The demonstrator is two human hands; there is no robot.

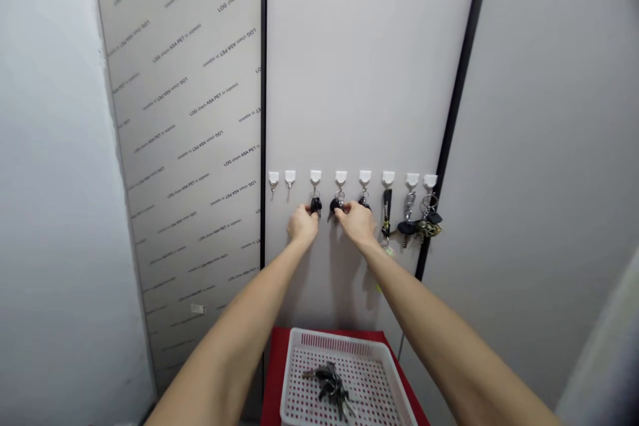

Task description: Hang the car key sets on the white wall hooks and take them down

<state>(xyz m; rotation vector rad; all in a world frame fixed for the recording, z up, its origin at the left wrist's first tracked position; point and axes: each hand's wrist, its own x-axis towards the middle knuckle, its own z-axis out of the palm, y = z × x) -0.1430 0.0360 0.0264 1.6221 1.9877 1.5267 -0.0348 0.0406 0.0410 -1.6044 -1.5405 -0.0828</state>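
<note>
My left hand [302, 222] pinches a bunch of black-headed keys [315, 204], which hangs by its ring from a white adhesive hook [316, 177]. Just to the right, my right hand [357, 221] has its fingers closed on a second bunch of keys [336, 206] below another white hook [341, 178]. Part of that bunch is hidden by the fingers. Behind my right hand a third set of keys [364, 200] hangs, mostly covered. Further right hang a black strap keyring [387, 212] and two more key bunches, one with a dark oval fob [407, 228].
Two hooks at the left, including one white hook [290, 177], carry no keys. Below my hands, a white perforated basket [394, 379] holds several keys [330, 383] on a red surface [272, 373]. Black vertical handles [263, 126] edge the pale door panel [369, 66].
</note>
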